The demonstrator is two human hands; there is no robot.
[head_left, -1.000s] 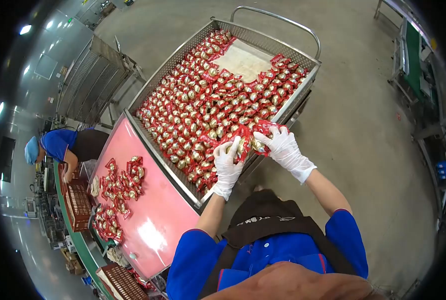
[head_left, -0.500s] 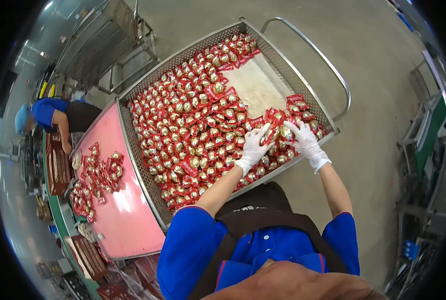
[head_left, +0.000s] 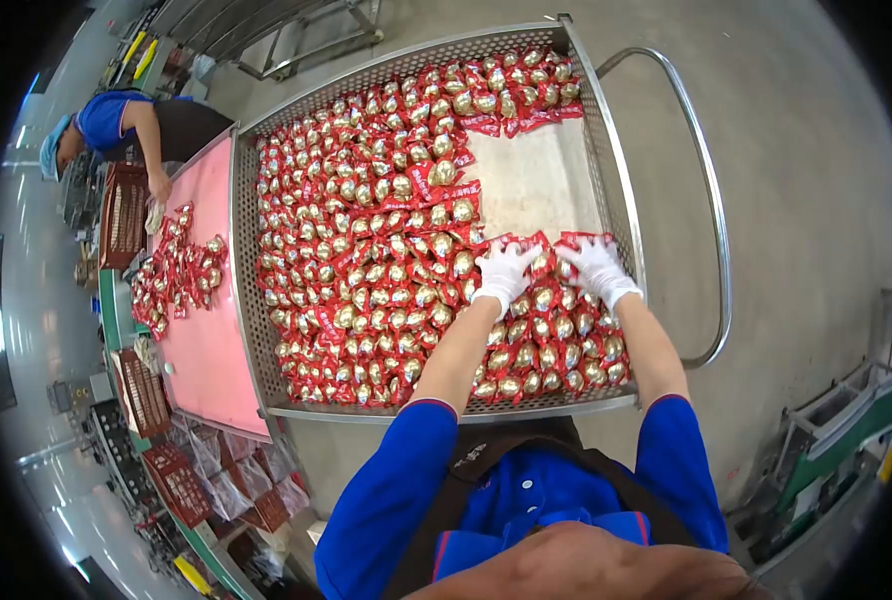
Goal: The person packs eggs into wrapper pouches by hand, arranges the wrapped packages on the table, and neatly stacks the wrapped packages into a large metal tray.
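Note:
A perforated metal tray holds many gold foil eggs in clear and red wrappers, packed in close rows. My left hand, in a thin white glove, lies over wrapped eggs at the edge of the filled area, its fingers spread on the red wrappers. Beside it my right hand, gloved the same way, rests on the same row near the tray's right wall, fingers apart. Wrapped eggs show between the two hands. Directly beyond my fingertips is a bare pale patch of the tray's liner.
A curved metal handle juts from the tray's right side. On the left, a pink tabletop bears a loose pile of wrapped eggs. A co-worker leans over brown crates there. Machinery stands at lower right.
The view has turned, so the tray looks straighter. My hands have lowered onto the row; the wrapped eggs held between them now lie among the others. The co-worker's arm has shifted.

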